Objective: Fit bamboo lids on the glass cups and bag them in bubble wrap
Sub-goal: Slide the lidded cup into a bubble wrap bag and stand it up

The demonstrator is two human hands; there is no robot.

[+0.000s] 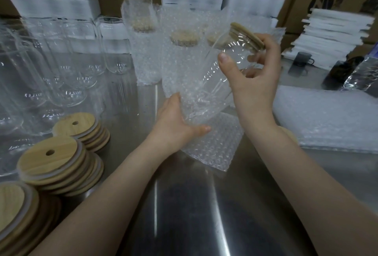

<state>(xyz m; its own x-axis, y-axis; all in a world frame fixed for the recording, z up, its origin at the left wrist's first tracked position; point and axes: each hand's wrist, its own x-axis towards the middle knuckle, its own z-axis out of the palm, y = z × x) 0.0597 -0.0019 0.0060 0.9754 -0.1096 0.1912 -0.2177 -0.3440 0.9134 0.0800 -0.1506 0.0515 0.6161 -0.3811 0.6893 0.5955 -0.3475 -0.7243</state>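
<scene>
Hands meet over the steel table (194,204), and from my seat I see both of them busy. The right hand (251,83) grips the glass cup (221,71) near its top, thumb across the front and fingers curled round the far side, just under the bamboo lid (247,34) seated on the rim. The cup is tilted, lid end up and to the right, base down and to the left. The left hand (176,124) holds the bubble-wrap bag (210,143) at its mouth, thumb pressed over the front sheet and fingers curled behind. The cup's base sits in that mouth; through the clear glass and film I cannot tell how deep it goes. The rest of the bag hangs toward the table. Behind them stand bagged cups (143,51) with lids on, upright and close together. Bare glasses (67,61) crowd the left side, with stacks of lids (61,159) near my left forearm. A pile of bubble wrap (327,116) lies on the right, and a dark mug (300,61) sits beyond it.
</scene>
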